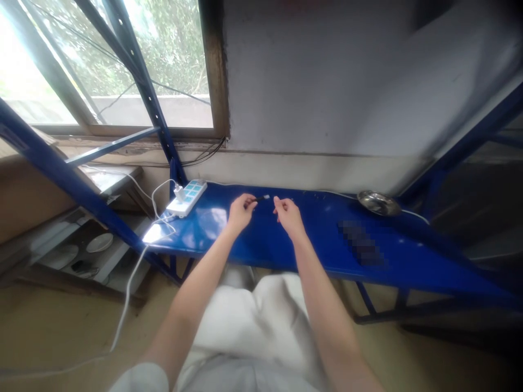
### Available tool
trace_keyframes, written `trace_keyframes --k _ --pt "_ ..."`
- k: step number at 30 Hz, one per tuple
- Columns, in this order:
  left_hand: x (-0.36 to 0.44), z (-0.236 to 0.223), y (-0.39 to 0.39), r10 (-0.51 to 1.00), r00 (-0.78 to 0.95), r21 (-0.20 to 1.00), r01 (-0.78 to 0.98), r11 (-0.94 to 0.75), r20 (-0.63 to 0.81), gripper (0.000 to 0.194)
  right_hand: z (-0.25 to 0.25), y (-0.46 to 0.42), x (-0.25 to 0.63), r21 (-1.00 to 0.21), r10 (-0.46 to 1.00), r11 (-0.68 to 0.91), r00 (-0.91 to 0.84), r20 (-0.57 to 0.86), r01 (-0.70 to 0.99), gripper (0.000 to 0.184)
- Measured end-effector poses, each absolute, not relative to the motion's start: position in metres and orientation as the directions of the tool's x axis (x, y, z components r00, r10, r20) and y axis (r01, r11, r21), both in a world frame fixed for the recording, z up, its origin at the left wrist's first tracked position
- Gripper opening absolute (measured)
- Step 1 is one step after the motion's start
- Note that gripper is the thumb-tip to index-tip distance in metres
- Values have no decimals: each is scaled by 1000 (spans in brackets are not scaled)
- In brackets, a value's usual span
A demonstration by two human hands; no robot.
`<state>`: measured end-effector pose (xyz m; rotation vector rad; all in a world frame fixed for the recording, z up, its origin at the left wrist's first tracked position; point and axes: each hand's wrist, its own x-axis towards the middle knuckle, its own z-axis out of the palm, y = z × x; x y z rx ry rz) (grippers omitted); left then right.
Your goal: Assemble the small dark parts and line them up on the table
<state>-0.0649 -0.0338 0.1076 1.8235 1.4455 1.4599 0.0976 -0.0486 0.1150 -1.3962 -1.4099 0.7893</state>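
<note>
Above the blue shelf my left hand (241, 211) pinches a slim black stick-like thing (260, 198) with a pale, shiny tip. That tip points right, towards my right hand (288, 214), and a small gap lies between them. The thumb and fingers of my right hand are pressed together. Whether anything sits between them is too small to make out.
A white power strip (188, 197) with a plug in it lies at the shelf's left end. On the right are a shiny metal dish (378, 202) and a blurred-out dark thing (362, 242). Blue uprights (139, 71) frame the blue shelf (261, 239).
</note>
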Motion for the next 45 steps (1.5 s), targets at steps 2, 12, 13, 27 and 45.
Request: trace_keyframes --k 2,12,13,27,45 --pt "-52 116 -47 868 -3 788 422 -448 496 11 118 -53 93 -935 976 129 125 179 331 53" --pt "-34 114 -68 911 44 864 301 -403 409 13 117 -68 94 -938 943 132 250 218 321 56" --pt "-34 113 -68 911 49 866 295 -405 409 13 117 -69 94 -936 939 138 259 228 324 55" --pt "-31 122 -77 944 9 901 295 -317 329 47 122 -77 89 -917 927 233 210 310 323 53" --pt "-51 107 -68 932 -191 936 233 -262 308 35 131 -62 121 -822 970 236 -77 230 517 14"
